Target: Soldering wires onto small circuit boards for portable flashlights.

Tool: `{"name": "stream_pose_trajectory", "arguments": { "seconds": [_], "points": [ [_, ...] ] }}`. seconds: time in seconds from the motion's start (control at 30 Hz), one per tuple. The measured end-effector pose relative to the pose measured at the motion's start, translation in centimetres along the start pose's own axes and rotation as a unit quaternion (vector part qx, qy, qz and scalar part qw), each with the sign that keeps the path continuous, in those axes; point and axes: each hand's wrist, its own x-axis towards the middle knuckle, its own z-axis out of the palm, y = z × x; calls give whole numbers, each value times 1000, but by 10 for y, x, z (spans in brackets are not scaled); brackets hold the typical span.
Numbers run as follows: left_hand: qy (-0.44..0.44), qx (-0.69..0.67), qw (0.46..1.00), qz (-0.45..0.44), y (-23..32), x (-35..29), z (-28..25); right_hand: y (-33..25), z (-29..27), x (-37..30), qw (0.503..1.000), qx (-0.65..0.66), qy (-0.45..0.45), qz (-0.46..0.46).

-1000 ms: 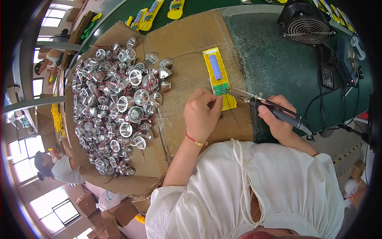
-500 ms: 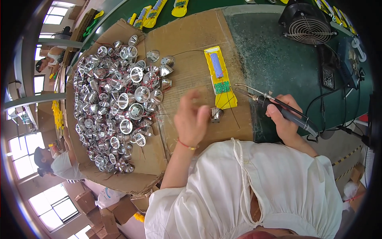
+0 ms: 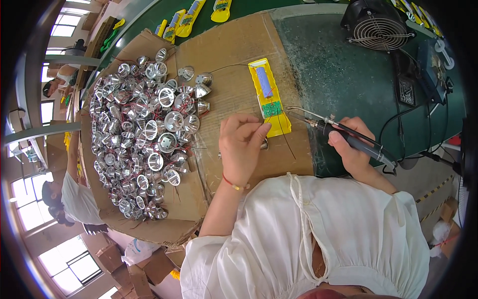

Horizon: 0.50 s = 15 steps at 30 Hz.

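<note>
My right hand (image 3: 352, 149) grips a soldering iron (image 3: 361, 145) with a thin curved metal tube along its top. Its tip is just right of a yellow plastic housing (image 3: 280, 128), which lies on the cardboard with a blue cylindrical battery (image 3: 264, 83) and a green circuit board (image 3: 272, 108) in it. Dark wires trail from the board. At the housing's lower left my left hand (image 3: 240, 149) is closed, thumb and fingers pinched together; what lies between the fingertips is too small to tell. A silver reflector cup (image 3: 264, 145) is mostly hidden behind this hand.
A cardboard box (image 3: 164, 230) on the left holds a heap of silver reflector cups (image 3: 150, 129) with red wires. A black fan (image 3: 381, 35) stands at the far right near a blue box-shaped unit (image 3: 431, 70). More yellow housings (image 3: 190, 19) lie at the back.
My left hand has gone from spread, blurred fingers to a pinch beside the housing, now covering most of the reflector cup. The iron stays near the board. The whole view has shifted slightly.
</note>
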Motion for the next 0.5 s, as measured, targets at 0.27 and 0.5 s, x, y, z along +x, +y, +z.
{"name": "stream_pose_trajectory", "arguments": {
  "seconds": [0.27, 0.5],
  "points": [
    [-125, -97, 982, -108, -10, 15, 6, 5, 20, 12, 997, 52, -24, 59],
    [-156, -70, 975, -138, -10, 19, 8, 4, 26, 16, 994, 77, -32, 75]
  ]
}}
